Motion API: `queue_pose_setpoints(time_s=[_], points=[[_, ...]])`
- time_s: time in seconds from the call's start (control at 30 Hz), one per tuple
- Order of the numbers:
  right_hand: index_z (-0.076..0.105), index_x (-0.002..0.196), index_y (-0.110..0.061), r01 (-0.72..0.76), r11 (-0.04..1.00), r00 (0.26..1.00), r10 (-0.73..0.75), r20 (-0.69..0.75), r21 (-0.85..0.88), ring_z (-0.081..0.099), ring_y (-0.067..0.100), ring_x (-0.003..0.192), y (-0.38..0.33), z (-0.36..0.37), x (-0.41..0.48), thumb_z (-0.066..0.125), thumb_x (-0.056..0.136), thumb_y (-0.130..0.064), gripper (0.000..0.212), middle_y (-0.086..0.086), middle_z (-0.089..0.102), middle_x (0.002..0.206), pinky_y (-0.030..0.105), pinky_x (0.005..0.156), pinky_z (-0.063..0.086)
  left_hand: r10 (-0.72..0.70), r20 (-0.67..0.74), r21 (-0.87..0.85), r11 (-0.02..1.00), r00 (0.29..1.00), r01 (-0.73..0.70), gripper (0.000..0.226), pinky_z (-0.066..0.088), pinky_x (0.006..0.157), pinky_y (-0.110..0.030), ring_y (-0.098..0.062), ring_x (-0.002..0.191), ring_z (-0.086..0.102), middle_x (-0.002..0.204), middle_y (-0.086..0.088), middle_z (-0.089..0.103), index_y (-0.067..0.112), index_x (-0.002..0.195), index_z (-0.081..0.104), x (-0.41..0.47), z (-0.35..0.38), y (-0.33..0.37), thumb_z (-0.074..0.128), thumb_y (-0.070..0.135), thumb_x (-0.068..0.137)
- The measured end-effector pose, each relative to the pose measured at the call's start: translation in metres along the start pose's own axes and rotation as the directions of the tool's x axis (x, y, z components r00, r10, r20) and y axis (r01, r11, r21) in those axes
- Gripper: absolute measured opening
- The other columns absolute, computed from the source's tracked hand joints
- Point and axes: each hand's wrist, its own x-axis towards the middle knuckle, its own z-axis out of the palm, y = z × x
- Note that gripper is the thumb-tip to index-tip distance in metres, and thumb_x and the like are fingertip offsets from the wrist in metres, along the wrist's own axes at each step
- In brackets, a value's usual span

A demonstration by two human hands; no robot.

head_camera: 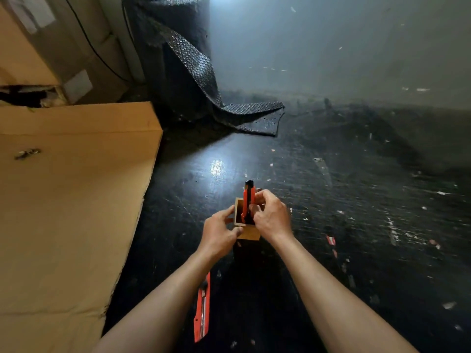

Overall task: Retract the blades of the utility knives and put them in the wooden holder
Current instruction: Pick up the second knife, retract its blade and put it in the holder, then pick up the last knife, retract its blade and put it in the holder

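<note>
A small square wooden holder (pixel 239 207) stands on the dark floor in the middle of the view. My left hand (pixel 221 231) grips its left wall and front corner. An orange utility knife (pixel 247 200) with a black end stands upright inside the holder, its lower part hidden in the box. My right hand (pixel 271 215) pinches this knife from the right, fingers on its side. A second orange utility knife (pixel 202 307) lies flat on the floor between my forearms, pointing away from me, untouched.
A large flat cardboard sheet (pixel 71 200) covers the floor on the left. A roll of dark bubble wrap (pixel 193 77) stands behind, its loose end trailing across the floor. Small scraps and a red tape bit (pixel 330 240) litter the dark floor on the right.
</note>
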Motion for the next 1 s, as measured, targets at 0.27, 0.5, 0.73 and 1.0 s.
queue_pose_setpoints(time_s=[0.27,0.5,0.73,1.0], points=[[0.069,0.101,-0.016,-0.056,0.996,0.998,0.056,0.008,-0.067,0.069,0.021,0.089,0.007,0.020,0.003,0.061,0.096,-0.016,0.009,0.004,0.075,0.100,0.028,0.069,0.049,0.001,-0.051,-0.072,0.997,0.999,-0.004,0.060,0.058,0.098,-0.036,-0.014,0.115,0.069,0.126,-0.001,0.073,0.023,0.136,0.065,0.003,0.007,-0.012,0.079,0.002,0.082],[0.070,0.107,-0.011,-0.029,0.997,0.997,0.023,-0.068,-0.077,0.071,0.022,0.091,0.005,0.011,-0.005,0.061,0.094,-0.013,0.015,0.008,0.076,0.102,0.031,0.074,0.056,-0.009,-0.048,-0.065,0.998,0.999,0.006,0.058,0.055,0.103,-0.041,-0.016,0.121,0.066,0.131,-0.001,0.070,0.018,0.137,0.063,-0.001,0.003,-0.016,0.082,0.011,0.082],[0.069,0.108,-0.016,0.056,0.995,0.996,-0.062,-0.062,-0.083,0.070,0.017,0.093,-0.009,0.007,-0.053,0.065,0.092,-0.016,0.016,0.003,0.074,0.103,0.032,0.079,0.060,0.004,-0.084,0.009,1.000,0.996,-0.003,0.060,0.054,0.103,-0.037,-0.017,0.121,0.065,0.134,-0.003,0.068,0.015,0.137,0.062,-0.035,-0.020,-0.027,0.084,0.019,0.081],[0.066,0.119,-0.021,-0.089,0.978,0.969,0.129,0.211,-0.191,0.068,0.020,0.104,0.001,0.060,-0.135,0.066,0.090,-0.025,0.029,0.001,0.071,0.114,0.038,0.086,0.057,-0.056,-0.008,0.130,0.990,0.998,0.056,0.043,0.059,0.091,-0.027,-0.007,0.100,0.071,0.114,0.003,0.075,0.020,0.124,0.072,-0.106,-0.040,-0.078,0.081,0.018,0.082]])
